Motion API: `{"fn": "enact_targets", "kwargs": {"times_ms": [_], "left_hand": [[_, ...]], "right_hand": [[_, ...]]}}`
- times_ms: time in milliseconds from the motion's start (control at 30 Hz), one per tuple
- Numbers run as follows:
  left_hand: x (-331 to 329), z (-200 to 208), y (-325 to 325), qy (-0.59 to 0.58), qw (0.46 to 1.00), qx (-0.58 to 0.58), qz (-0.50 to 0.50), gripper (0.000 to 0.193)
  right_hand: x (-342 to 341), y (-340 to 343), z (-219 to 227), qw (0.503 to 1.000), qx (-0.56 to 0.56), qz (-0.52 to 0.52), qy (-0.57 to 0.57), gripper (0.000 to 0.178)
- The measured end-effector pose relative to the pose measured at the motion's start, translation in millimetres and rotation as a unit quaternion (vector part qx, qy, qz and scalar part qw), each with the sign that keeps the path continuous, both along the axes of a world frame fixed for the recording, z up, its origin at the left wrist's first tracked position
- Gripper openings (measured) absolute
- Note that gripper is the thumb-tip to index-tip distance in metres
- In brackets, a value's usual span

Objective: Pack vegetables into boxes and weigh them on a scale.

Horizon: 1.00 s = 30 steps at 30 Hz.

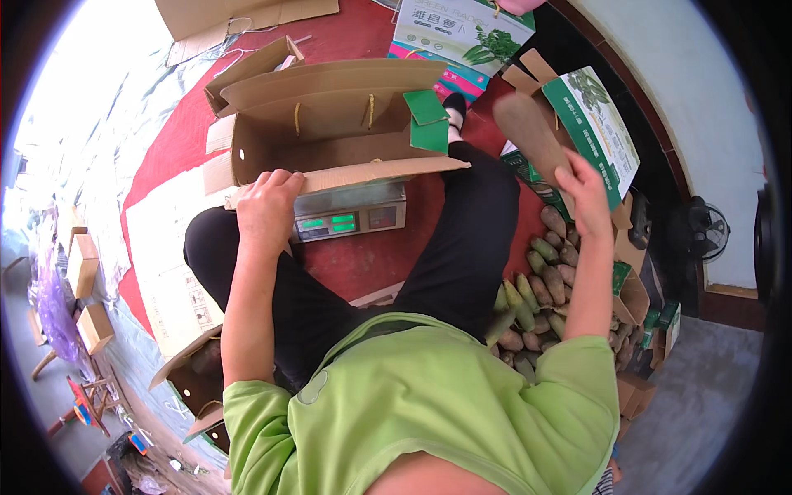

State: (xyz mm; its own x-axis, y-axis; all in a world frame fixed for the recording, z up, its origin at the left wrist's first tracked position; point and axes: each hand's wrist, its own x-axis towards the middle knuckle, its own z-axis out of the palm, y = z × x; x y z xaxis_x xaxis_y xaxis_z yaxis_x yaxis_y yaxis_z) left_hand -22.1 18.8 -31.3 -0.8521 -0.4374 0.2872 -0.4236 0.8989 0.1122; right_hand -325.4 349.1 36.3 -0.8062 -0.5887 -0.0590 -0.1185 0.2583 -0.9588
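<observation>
An open cardboard box point(330, 153) with rope loops on its inner wall rests on a digital scale point(384, 216) with green lit displays, between my legs. My left hand point(268, 206) grips the near flap point(384, 170) of this box, fingers folded over its edge. To the right, my right hand point(587, 196) is closed round the lower end of a long, brown, soil-coated radish point(530, 132). The radish is raised, apart from the box. Below that hand lies a heap of green and brown radishes point(540, 289). The box's interior shows bare cardboard where visible.
Printed white and green cartons point(590, 124) stand at the right, and another printed carton point(458, 37) at the far side. A smaller open box point(256, 74) sits behind the working box. Flattened cardboard point(169, 272) lies at left on the red mat point(363, 268). A black fan point(703, 231) is by the wall.
</observation>
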Motion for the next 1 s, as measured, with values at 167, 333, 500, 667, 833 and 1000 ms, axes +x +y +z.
{"fn": "enact_targets", "kwargs": {"times_ms": [167, 333, 500, 667, 833, 1000], "left_hand": [[0, 3, 0, 0.0, 1.0, -0.003, -0.003, 0.021], [3, 8, -1, 0.004, 1.0, 0.008, -0.015, 0.02], [9, 5, -9, 0.025, 0.999, 0.019, -0.031, 0.019], [0, 8, -9, 0.013, 0.998, 0.023, -0.058, 0.019], [8, 5, -9, 0.017, 0.999, 0.024, -0.042, 0.021], [7, 5, -6, 0.012, 0.999, 0.022, -0.039, 0.021]], "right_hand": [[10, -132, 41, 0.967, 0.064, 0.247, -0.004, 0.041], [32, -264, -30, 0.884, 0.238, 0.403, 0.026, 0.044], [89, -346, -102, 0.784, 0.386, 0.45, 0.186, 0.041], [100, -361, -180, 0.76, 0.352, 0.514, 0.187, 0.045], [111, -358, -142, 0.697, 0.348, 0.595, 0.196, 0.049], [86, -319, -55, 0.802, 0.145, 0.569, 0.107, 0.046]]}}
